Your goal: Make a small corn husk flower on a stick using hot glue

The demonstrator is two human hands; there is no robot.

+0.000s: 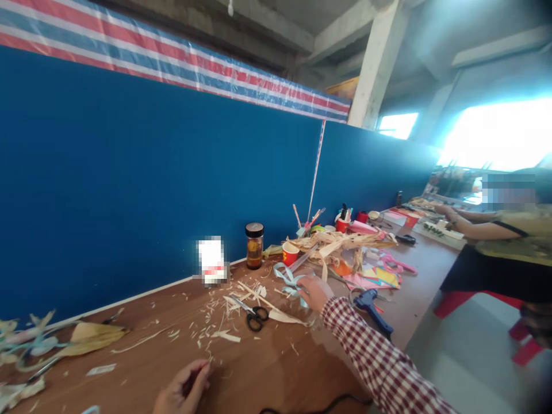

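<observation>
My right hand [318, 292], in a red-and-white checked sleeve, reaches over the middle of the table with its fingers bent onto a light blue ribbon [282, 273] lying in loops. Low in the view is my left hand [186, 388], thumb and fingertips pressed together; anything between them is too small to make out. Black-handled scissors [254, 318] lie between my hands, among pale husk strips [287, 317] and small shavings. Just right of my right wrist rests a blue glue gun [371, 309].
A dark-lidded jar [254, 247] and a red paper cup [290, 253] stand near the blue partition [172, 172]. Dried husks [340, 242], coloured paper [386, 278] and pink scissors [399, 263] crowd the right. A black cable [328, 405] crosses the front. Another person [495, 236] works farther right.
</observation>
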